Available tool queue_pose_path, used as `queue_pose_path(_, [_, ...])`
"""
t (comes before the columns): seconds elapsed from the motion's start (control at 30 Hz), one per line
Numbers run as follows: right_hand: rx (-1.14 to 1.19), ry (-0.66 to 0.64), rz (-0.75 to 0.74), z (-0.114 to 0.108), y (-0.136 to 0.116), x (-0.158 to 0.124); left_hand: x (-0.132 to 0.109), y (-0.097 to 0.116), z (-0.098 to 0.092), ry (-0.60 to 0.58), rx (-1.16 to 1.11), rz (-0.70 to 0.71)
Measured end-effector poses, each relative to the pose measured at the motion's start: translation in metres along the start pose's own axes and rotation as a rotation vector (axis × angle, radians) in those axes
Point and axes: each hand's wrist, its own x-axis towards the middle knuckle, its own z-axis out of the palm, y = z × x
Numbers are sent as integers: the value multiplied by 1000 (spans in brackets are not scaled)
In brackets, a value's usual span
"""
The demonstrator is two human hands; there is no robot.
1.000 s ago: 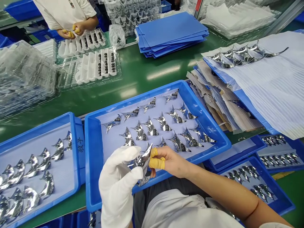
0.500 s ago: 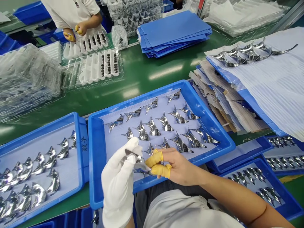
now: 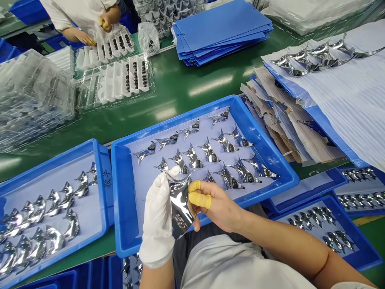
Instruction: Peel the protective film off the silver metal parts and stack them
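A shiny chrome trim piece (image 3: 181, 204) is held up between both hands above the near edge of a blue tray (image 3: 128, 239). My left hand (image 3: 158, 214), in a white glove, pinches its left side. Yellow finger cots cover fingers of my right hand (image 3: 212, 200), which grips the piece's right edge. Its broad mirror face is turned upward, and raised lettering shows near its lower end. In the tray below, several similar chrome pieces (image 3: 209, 151) lie in rows on a white liner.
Another blue tray (image 3: 100, 192) with chrome pieces stands at left. Blue sheets (image 3: 222, 30) are stacked behind, near clear plastic trays (image 3: 36, 100). Across the green bench (image 3: 180, 86), a co-worker's hands (image 3: 105, 23) work over a partitioned tray. Torn liners (image 3: 282, 124) are piled at right.
The chrome piece has been turned from nearly edge-on to show its broad lettered face. My gloved left hand has shifted right and rotated more upright. The co-worker's hands have moved apart.
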Motion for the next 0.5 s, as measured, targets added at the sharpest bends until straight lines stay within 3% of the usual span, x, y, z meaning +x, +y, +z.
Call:
queue_pose_path(0.07, [-99,2,-16,-4,4,2,5,2,-6,-4,88,57])
queue_pose_path(0.13, [-295,93,-55,-10,8,4,14,12,-18,31,259,209])
queue_pose_path(0.2, [-513,213,-86,-20,13,5,26,29,-34,101,414,370])
queue_pose_path(0.27, [-653,255,-66,-31,17,5,41,50,-54,188,585,460])
queue_pose_path(0.37, [-745,250,3,-47,24,4,66,76,-82,350,1212,471])
queue_pose_path(0.5, [-810,248,43,-59,30,4,103,80,-107,410,1570,384])
